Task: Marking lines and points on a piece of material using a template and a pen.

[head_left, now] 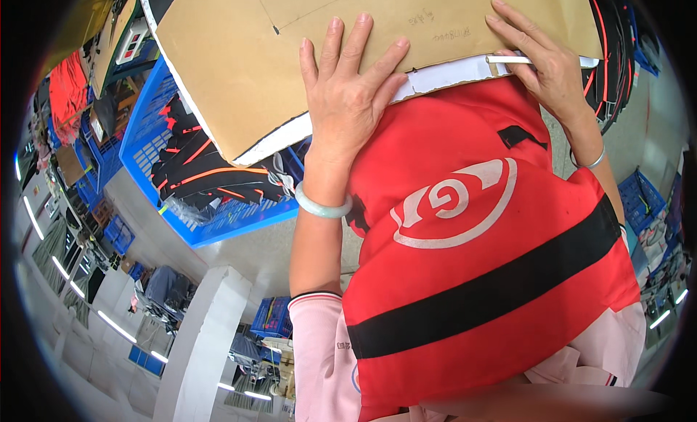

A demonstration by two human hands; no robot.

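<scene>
Card [232, 73], tan and broad, fills eleven to one o'clock in the head view, over a white edge [450, 76] that could be a sheet or the counter. Left hand [345, 95], at twelve, lies flat on it, fingers spread, holding nothing. Right hand [548, 70], toward one o'clock, rests on the card with two fingers extended, while its thumb side pinches a white stick [508, 59]. As for progress, thin lines meeting at a dark dot [276, 31] and some handwriting are already on the card; its near edge looks cut. Whether more marking is left I cannot tell. Dark, orange-trimmed pieces [210, 160] fill a blue crate [218, 233] near nine o'clock.
</scene>
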